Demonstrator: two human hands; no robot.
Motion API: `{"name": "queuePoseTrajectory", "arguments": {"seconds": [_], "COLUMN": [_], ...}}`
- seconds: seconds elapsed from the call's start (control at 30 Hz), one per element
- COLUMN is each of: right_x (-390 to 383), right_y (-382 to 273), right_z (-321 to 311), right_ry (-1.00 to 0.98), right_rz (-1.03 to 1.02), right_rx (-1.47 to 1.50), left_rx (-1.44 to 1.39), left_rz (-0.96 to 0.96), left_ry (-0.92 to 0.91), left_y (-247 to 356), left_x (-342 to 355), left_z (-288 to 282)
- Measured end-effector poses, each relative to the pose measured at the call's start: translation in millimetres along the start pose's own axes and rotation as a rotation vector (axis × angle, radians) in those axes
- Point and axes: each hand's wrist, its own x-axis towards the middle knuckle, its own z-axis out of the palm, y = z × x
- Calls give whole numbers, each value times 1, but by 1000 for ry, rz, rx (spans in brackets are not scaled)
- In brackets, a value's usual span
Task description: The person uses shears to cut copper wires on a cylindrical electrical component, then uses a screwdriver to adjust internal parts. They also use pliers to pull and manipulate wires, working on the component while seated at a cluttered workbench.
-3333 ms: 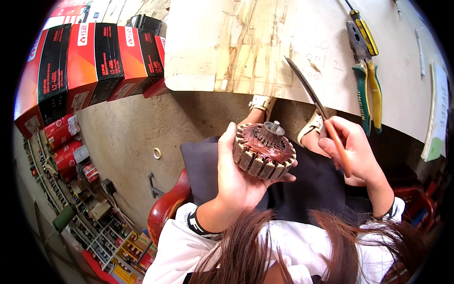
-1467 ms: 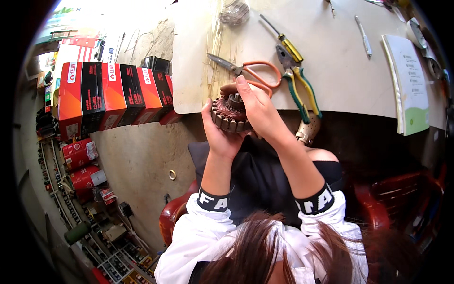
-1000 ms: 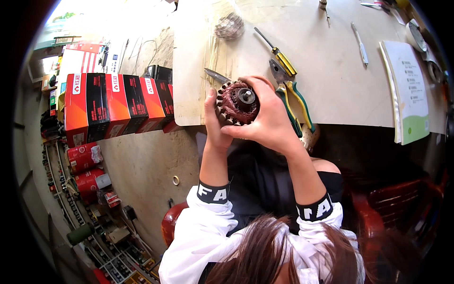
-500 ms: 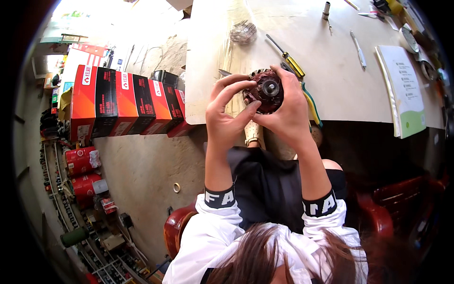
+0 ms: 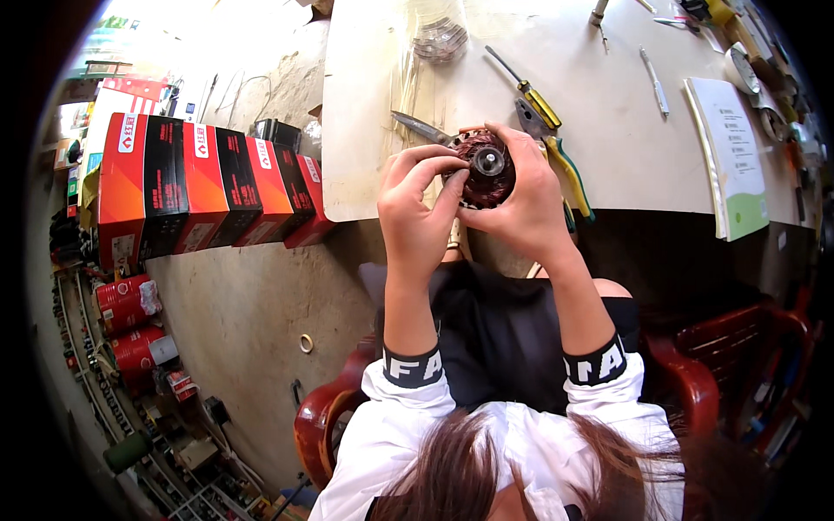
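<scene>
Above the table's near edge I hold a motor armature (image 5: 492, 184) with dark red copper windings and a round shaft end facing up. My right hand (image 5: 532, 193) is wrapped round its right side, thumb underneath. With thumb and fingertips pinched together, my left hand (image 5: 413, 198) presses at the windings' left side; whether a wire lies in the pinch is too small to tell. A pointed metal blade (image 5: 419, 127) lies just beyond my left fingers. Behind my right hand rest yellow-green-handled pliers (image 5: 569, 174) and a yellow-black screwdriver (image 5: 537, 100).
On the table (image 5: 625, 174) are a stack of thin round pieces (image 5: 440, 40), pale thin strips (image 5: 405, 91), a pen (image 5: 655, 83) and an open booklet (image 5: 735, 161). Red-black boxes (image 5: 165, 187) stand left of it. A red chair (image 5: 326, 425) surrounds me.
My left fingers have closed from a wider spread into a pinch at the windings. The view has shifted slightly, showing more of the blade and pliers. The right hand keeps its hold.
</scene>
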Motion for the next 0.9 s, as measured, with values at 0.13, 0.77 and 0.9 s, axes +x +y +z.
{"name": "queuePoseTrajectory", "arguments": {"seconds": [0.13,0.77,0.9], "right_x": [1,8,11], "right_y": [-6,1,11], "right_z": [-1,-37,-51], "right_ry": [-40,190,302], "right_rz": [57,500,471], "right_rx": [91,832,801], "left_rx": [-35,-1361,-1248], "left_rz": [-63,-402,-161], "left_ry": [33,120,-287], "left_y": [-2,6,22], "left_x": [-2,-7,-10], "left_z": [1,21,30]}}
